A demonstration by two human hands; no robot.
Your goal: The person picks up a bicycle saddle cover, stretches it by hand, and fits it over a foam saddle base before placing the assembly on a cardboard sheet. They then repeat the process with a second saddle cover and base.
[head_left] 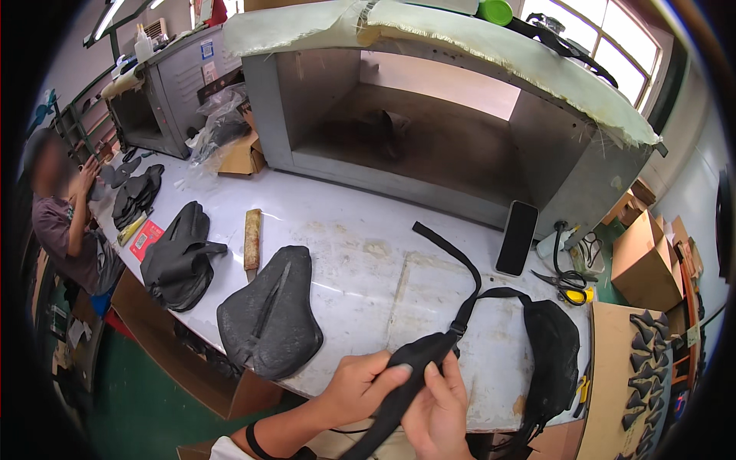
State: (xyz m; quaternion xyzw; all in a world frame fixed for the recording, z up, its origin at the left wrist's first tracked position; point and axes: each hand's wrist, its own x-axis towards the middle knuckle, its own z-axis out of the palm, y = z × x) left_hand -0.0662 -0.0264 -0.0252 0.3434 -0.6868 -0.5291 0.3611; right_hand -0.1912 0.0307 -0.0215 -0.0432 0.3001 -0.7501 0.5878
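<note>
In front of me at the table's near edge I hold a black fabric strap (416, 360), its wide part running down past the lower edge of the picture. My left hand (364, 389) pinches it from the left, thumb on top. My right hand (438, 402) grips it from the right with bent fingers. Beyond my hands the strap narrows to webbing with a small buckle (458, 328), its loose end lying across the table. A branch of it leads to a crumpled black fabric pouch (552, 356) on the right. Left of my hands lies a dark grey bicycle-saddle-shaped piece (272, 316).
On the white table (345, 230) are a worn-handled blade (252, 241), dark folded covers (182, 261), a phone (517, 238) and scissors (569, 285). A grey metal booth (264, 115) stands behind. Cardboard with small dark pieces (642, 368) is at right. Another person (65, 207) works at far left.
</note>
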